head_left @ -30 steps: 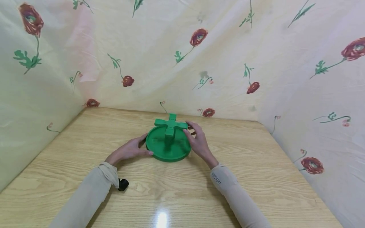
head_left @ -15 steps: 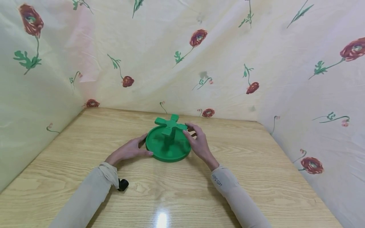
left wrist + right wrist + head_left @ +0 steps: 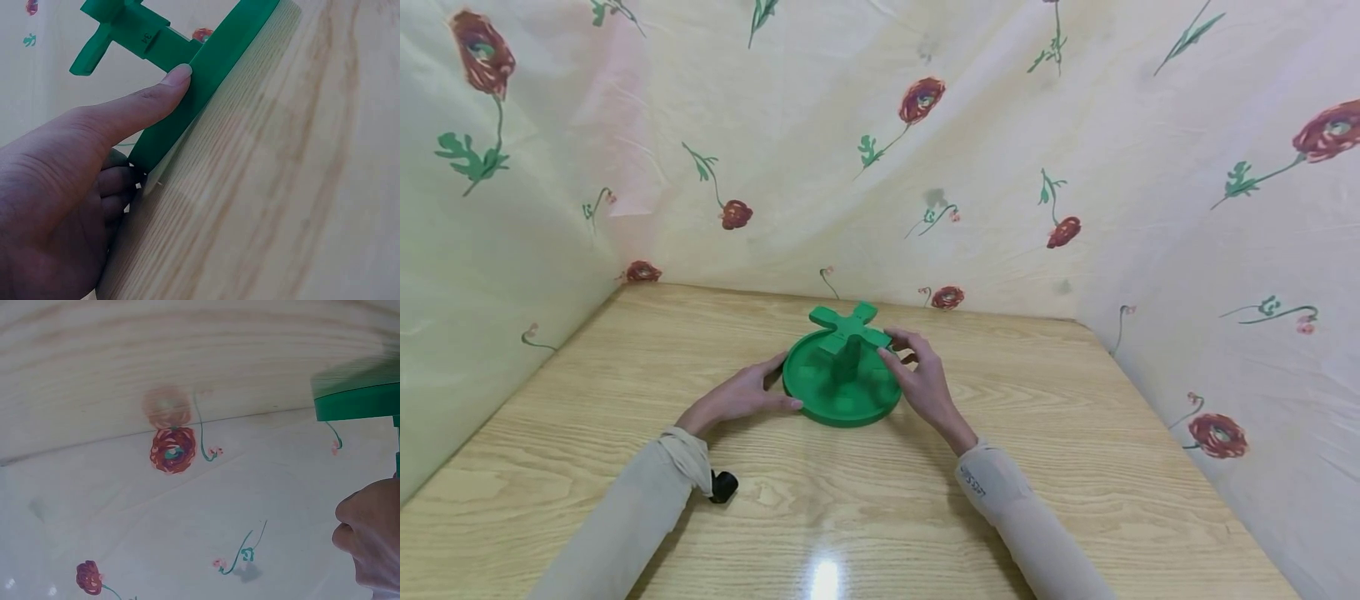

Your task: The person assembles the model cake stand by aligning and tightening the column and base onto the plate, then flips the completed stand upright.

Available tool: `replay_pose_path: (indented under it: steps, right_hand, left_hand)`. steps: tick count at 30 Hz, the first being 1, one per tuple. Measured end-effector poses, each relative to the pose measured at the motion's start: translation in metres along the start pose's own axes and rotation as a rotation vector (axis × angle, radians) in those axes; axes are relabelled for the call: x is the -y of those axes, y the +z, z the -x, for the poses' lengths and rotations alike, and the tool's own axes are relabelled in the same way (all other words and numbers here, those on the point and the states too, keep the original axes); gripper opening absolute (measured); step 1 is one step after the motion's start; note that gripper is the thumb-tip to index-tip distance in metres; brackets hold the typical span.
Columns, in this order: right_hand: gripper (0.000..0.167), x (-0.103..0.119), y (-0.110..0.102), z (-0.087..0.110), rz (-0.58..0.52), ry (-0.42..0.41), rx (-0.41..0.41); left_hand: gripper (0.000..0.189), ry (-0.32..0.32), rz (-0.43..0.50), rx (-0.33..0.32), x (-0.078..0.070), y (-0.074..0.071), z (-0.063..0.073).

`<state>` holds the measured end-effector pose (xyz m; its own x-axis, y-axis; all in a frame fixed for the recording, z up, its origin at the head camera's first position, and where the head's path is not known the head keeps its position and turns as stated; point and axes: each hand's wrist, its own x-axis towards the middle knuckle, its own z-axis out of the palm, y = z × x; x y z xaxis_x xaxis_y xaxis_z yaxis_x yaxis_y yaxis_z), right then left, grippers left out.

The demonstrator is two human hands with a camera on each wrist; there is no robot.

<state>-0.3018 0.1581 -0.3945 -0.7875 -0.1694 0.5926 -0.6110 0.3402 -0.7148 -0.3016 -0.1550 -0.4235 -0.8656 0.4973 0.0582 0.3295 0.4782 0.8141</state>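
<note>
A green round dish-like base with a low rim stands on the table, with a post rising from its middle. A four-armed green cross sits on top of the post. My left hand grips the base's left side; in the left wrist view its thumb lies against the outer rim and its fingers curl at the edge. With my right hand I pinch the end of the cross's right arm between thumb and fingers. In the right wrist view, only part of that hand shows, beside the base.
The wood-grain table runs back to a flower-printed cloth wall, with more cloth on both sides. A small black object is at the left sleeve's cuff.
The cross has turned clockwise seen from above, its right arm coming toward me. My right hand has shifted slightly with it; the left hand and the base have stayed put.
</note>
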Motion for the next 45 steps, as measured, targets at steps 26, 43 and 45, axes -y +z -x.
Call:
replay_pose_path:
  steps: [26,43,45]
  right_hand:
    - [0.030,0.029,0.004,0.009,-0.020,-0.036,0.021]
    - [0.022,0.054,0.004,0.016,-0.030,-0.078,0.050]
    - [0.019,0.056,0.003,0.016,-0.028,-0.091,0.046]
  left_hand:
    - [0.103,0.024,-0.003,-0.008,0.000,0.000,0.000]
    - [0.103,0.030,0.001,-0.002,0.001,0.001,-0.001]
    - [0.104,0.026,0.002,-0.002,0.000,0.001,-0.001]
